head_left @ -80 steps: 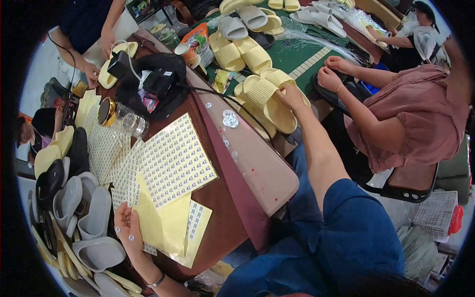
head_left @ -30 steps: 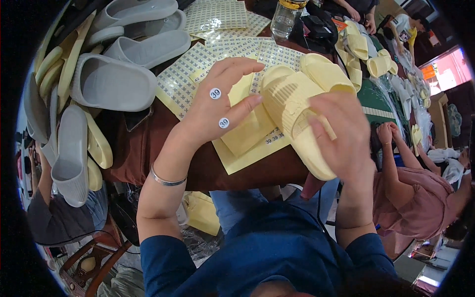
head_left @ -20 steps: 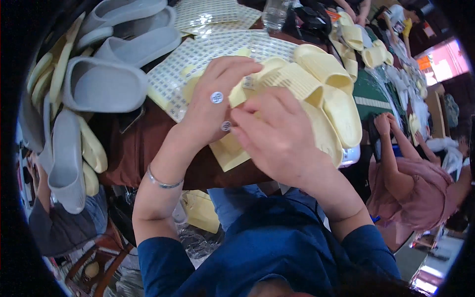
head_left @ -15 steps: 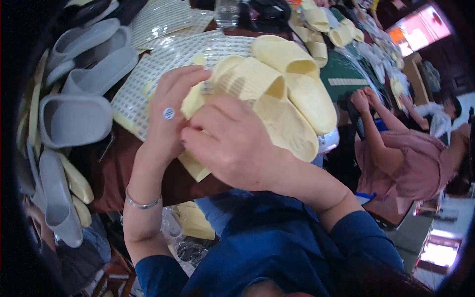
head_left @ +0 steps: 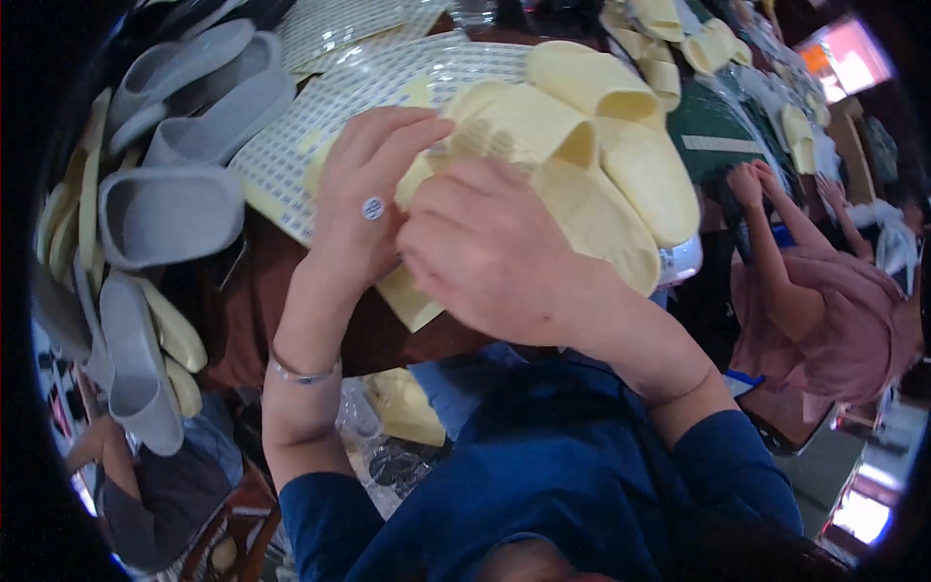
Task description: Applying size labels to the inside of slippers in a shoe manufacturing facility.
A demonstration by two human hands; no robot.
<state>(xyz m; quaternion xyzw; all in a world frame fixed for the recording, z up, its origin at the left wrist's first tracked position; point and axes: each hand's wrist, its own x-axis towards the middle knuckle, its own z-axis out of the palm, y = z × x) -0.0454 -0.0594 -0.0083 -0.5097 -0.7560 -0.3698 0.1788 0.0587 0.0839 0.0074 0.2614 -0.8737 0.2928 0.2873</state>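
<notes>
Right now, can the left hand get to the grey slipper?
Probably yes. The left hand rests against the yellow slippers, and the grey slipper lies just to its left on the table. Nothing stands between them, but the hand would have to leave the yellow pair.

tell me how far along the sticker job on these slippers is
In hand: both hands hold a yellow slipper pair, the right hand over the strap. One round sticker sits on the left hand, not yet applied. The sticker sheet looks mostly full. Left: grey slippers piled at left; no stickers can be made out on them.
</notes>
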